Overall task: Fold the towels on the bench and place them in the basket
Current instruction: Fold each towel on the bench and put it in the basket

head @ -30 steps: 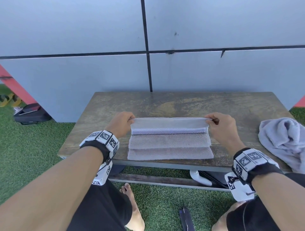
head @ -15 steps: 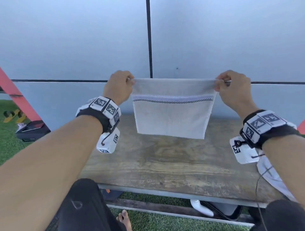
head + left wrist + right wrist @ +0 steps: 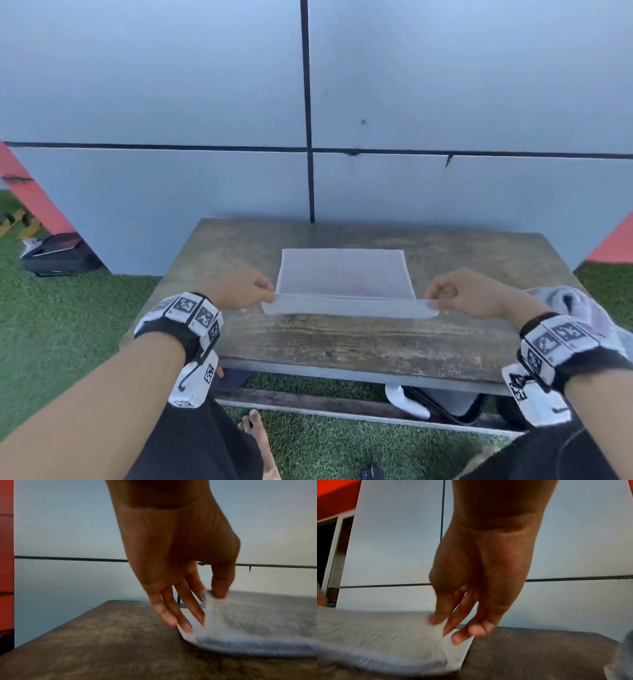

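The towel (image 3: pixel 344 274) lies flat on the bench (image 3: pixel 342 342), long axis left to right between the 2 hands, the left hand (image 3: pixel 239 289) and right hand (image 3: pixel 469 293) each apparently pinching a near corner, equally close.

Soft even daylight; wrist views motion-blurred, head view bowed at edges.

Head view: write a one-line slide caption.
Left hand and right hand pinch the near corners of a pale towel lying on a wooden bench.
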